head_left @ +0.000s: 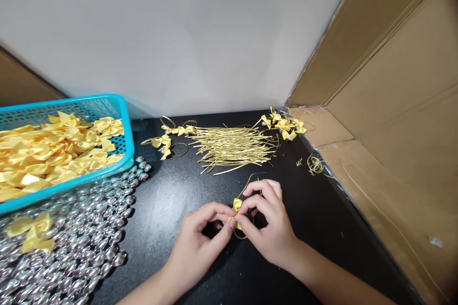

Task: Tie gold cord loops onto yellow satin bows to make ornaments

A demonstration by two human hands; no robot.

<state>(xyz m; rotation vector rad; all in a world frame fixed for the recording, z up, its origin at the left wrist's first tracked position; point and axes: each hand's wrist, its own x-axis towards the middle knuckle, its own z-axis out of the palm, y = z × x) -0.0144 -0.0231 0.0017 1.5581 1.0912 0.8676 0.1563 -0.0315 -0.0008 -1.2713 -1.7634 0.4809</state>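
Observation:
Low over the black table, my left hand (205, 228) and my right hand (266, 217) meet fingertip to fingertip. Between their pinched thumbs and index fingers is a small yellow ribbon bow (237, 204), partly covered by the fingers. A thin gold cord (240, 236) loops below the bow, and its loose end rises past the right fingers. Something dark and reddish shows under the right palm, too hidden to name. Just beyond the hands lies a pile of cut gold cords (236, 147).
At left, a blue basket (129, 140) holds many yellow bows. Silver beads (107, 228) spread in front of it, with loose bows (34, 231) on top. Bows with cord loops (162, 143) and a bow cluster (286, 126) flank the cords. Tangled thread (315, 164) lies near the cardboard wall (400, 81).

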